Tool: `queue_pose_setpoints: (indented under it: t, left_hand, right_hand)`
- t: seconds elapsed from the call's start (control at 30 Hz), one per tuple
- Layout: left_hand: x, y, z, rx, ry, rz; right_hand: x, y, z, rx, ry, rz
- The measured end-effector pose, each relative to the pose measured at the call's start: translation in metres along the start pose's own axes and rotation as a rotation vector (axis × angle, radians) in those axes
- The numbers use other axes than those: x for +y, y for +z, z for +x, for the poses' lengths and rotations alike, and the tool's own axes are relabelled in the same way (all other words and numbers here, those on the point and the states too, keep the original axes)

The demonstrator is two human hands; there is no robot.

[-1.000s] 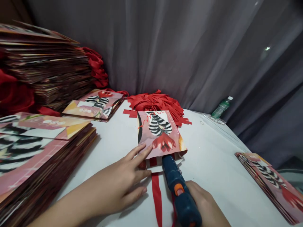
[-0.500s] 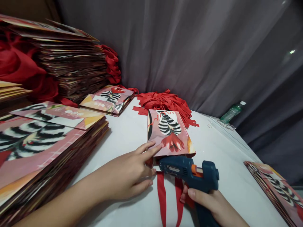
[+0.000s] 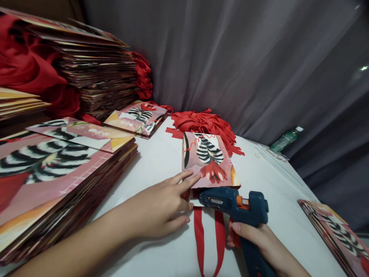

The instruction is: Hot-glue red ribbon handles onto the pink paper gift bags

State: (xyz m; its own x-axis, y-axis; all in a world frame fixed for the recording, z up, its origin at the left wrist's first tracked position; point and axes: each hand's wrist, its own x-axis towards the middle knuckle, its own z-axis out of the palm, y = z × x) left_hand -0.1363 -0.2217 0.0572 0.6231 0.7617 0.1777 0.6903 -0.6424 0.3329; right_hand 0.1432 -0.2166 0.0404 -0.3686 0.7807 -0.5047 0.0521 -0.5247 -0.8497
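Blue glue gun (image 3: 223, 200) gripped in right hand (image 3: 263, 238), at near edge of bag (image 3: 209, 161); left hand (image 3: 161, 204) spread; ribbon (image 3: 199, 234) placed, bonding unconfirmed.

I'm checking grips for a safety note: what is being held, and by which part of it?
The right hand holds the blue glue gun by its handle, fingers wrapped around it, below the body.
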Motion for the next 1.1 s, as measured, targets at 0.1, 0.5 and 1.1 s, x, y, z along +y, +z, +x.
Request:
queue_pose_setpoints:
  t: [0.1, 0.5, 1.1]
  left_hand:
    - [-0.001, 0.0, 0.0, -0.001, -0.004, -0.01]
    - [-0.002, 0.002, 0.001, -0.016, 0.002, -0.006]
    - [-0.003, 0.004, 0.001, -0.011, 0.024, -0.009]
  right_hand:
    - [-0.002, -0.007, -0.006, 0.082, 0.001, -0.057]
    - [-0.018, -0.028, -0.041, 0.45, -0.117, -0.539]
    - [0.012, -0.027, -0.006, 0.168, -0.232, -0.719]
